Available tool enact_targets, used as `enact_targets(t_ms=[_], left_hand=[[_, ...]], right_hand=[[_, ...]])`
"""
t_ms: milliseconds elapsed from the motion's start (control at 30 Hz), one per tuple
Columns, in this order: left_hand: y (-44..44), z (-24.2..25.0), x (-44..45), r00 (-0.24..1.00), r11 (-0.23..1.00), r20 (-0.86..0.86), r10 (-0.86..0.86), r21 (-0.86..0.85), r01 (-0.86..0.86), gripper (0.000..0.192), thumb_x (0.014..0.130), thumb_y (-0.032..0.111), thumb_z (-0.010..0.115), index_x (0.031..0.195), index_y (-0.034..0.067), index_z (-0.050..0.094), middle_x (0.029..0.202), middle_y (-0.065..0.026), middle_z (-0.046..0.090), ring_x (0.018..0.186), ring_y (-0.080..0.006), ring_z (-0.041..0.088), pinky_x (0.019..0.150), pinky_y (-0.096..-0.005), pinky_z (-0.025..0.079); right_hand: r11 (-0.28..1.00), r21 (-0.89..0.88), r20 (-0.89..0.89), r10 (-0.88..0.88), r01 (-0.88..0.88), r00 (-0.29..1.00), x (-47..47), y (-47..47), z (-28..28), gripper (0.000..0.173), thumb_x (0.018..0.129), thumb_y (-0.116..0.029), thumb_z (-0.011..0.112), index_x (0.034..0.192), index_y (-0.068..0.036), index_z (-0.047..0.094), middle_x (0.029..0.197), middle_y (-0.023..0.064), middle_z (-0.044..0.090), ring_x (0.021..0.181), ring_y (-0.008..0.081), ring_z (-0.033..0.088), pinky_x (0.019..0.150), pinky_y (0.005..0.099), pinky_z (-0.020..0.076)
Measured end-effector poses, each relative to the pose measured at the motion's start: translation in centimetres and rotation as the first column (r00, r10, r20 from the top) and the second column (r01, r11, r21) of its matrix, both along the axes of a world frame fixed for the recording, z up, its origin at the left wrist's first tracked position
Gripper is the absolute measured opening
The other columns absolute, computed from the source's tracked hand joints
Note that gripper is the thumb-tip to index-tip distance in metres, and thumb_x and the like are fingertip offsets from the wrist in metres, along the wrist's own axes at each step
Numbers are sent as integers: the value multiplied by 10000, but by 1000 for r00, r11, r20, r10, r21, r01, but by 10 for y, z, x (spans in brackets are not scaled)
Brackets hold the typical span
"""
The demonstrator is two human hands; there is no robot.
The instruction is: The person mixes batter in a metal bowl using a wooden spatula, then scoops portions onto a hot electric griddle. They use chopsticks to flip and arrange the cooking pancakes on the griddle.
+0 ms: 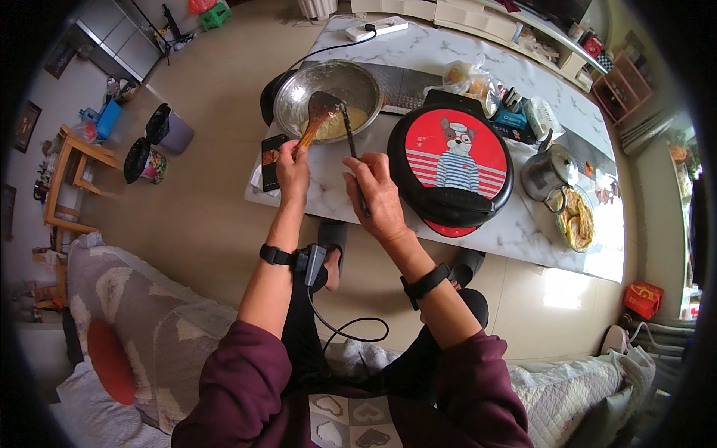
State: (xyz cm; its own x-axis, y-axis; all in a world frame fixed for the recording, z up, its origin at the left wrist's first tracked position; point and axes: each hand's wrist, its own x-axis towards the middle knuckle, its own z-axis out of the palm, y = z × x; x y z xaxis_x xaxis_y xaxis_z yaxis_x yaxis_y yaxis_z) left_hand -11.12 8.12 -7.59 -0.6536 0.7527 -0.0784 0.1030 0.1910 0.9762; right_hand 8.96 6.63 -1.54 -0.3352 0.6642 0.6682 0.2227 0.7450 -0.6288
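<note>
My left hand grips the handle of a wooden spatula, its broad blade raised over a large metal bowl. Pale yellow batter lies in the bottom of the bowl. My right hand holds dark chopsticks, their tips close to the right edge of the spatula blade. Just right of that hand sits a round black electric griddle, its red lid closed and printed with a dog. A phone lies beside my left hand, below the bowl.
On the marble-patterned table stand a metal kettle and a dish of folded flatbreads at the right. Behind the griddle are a plastic bag of fruit and tissue packs. A power strip with a black cord lies at the far edge.
</note>
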Motion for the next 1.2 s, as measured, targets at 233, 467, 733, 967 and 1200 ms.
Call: enact_targets(t_ms=[233, 467, 733, 967, 1200], left_hand=[[-5, 7, 17, 864, 980, -489, 120, 199, -23, 236, 940, 180, 496, 1110, 20, 529, 952, -169, 631, 836, -295, 611, 746, -380, 466], [-11, 26, 29, 798, 969, -587, 134, 247, 19, 231, 955, 167, 465, 1130, 22, 505, 938, -189, 626, 833, -327, 609, 730, -397, 464], [-11, 29, 32, 818, 966, -558, 140, 258, 10, 263, 957, 195, 455, 1133, 13, 525, 977, -189, 610, 874, -321, 583, 769, -399, 451], [-9, 28, 35, 789, 960, -592, 161, 280, 15, 240, 956, 152, 457, 1143, 11, 510, 957, -194, 623, 849, -320, 609, 735, -387, 464], [-8, 25, 35, 838, 956, -529, 137, 292, 28, 236, 954, 151, 468, 1142, 20, 521, 934, -180, 627, 840, -301, 607, 734, -379, 461]], right_hand=[[999, 43, 107, 19, -24, 994, -25, -1, -12, 307, 813, -41, 613, 1113, -33, 549, 1002, 151, 471, 853, 323, 574, 717, 393, 495], [993, 107, 169, 36, -55, 985, -30, 0, -15, 362, 741, -37, 593, 1098, -20, 538, 1020, 146, 472, 926, 311, 545, 790, 378, 483], [1000, 14, 165, -7, 5, 986, -23, 0, -12, 351, 733, -29, 593, 1080, -14, 536, 1000, 144, 468, 928, 315, 540, 793, 377, 478], [1000, 8, 147, -1, -1, 989, -18, -1, -3, 349, 754, -7, 609, 1096, -23, 537, 1011, 152, 465, 886, 330, 557, 746, 390, 487], [991, 122, 100, 39, -51, 994, -17, 2, -5, 331, 770, 24, 605, 1092, -6, 536, 1002, 158, 467, 845, 339, 561, 711, 398, 487]])
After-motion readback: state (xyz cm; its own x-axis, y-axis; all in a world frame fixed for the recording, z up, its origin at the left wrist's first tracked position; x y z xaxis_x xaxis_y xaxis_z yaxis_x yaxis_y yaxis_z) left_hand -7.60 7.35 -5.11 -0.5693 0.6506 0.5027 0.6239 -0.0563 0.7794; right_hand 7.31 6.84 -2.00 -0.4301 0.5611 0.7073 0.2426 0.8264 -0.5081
